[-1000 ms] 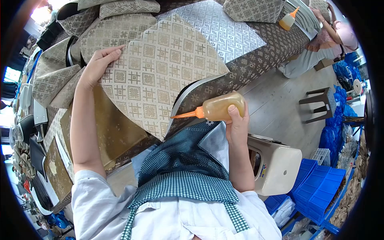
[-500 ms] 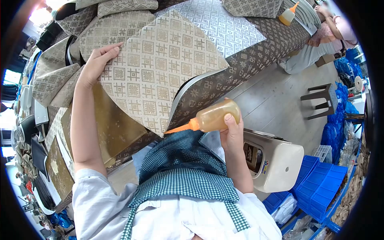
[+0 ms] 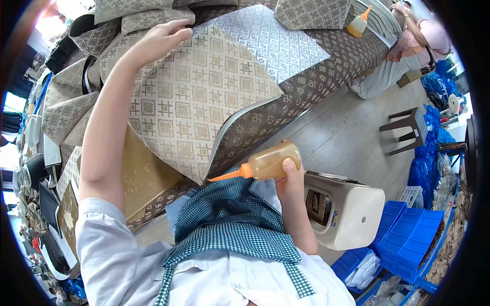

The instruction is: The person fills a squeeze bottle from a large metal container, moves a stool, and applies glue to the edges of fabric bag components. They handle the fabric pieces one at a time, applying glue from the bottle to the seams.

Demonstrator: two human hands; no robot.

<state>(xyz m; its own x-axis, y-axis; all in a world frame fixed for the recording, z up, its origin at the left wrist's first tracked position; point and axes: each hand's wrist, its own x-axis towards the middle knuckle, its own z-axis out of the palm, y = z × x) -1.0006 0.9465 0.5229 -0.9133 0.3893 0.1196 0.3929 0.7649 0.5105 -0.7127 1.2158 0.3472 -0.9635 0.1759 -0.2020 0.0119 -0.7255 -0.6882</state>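
My right hand (image 3: 291, 178) is wrapped round a clear squeeze bottle (image 3: 275, 159) of amber liquid. Its orange nozzle (image 3: 227, 176) points left, its tip beside the near corner of a beige patterned fabric piece (image 3: 194, 92). My left hand (image 3: 164, 38) lies at the far left edge of that piece, fingers extended and holding nothing that I can see. The piece rests on a dark patterned cloth (image 3: 306, 81), its right edge curling up. Behind it lies a white and grey patterned sheet (image 3: 275, 43).
A second glue-type bottle (image 3: 359, 23) stands at the back right, near a seated person (image 3: 408, 46). Folded beige fabric pieces (image 3: 71, 102) fill the left. A brown stool (image 3: 406, 130), a beige plastic stool (image 3: 352, 211) and blue crates (image 3: 411, 237) are on the right.
My left hand has moved up and right along the fabric's edge, to its far side. My right hand and the bottle have shifted slightly down and left in view.
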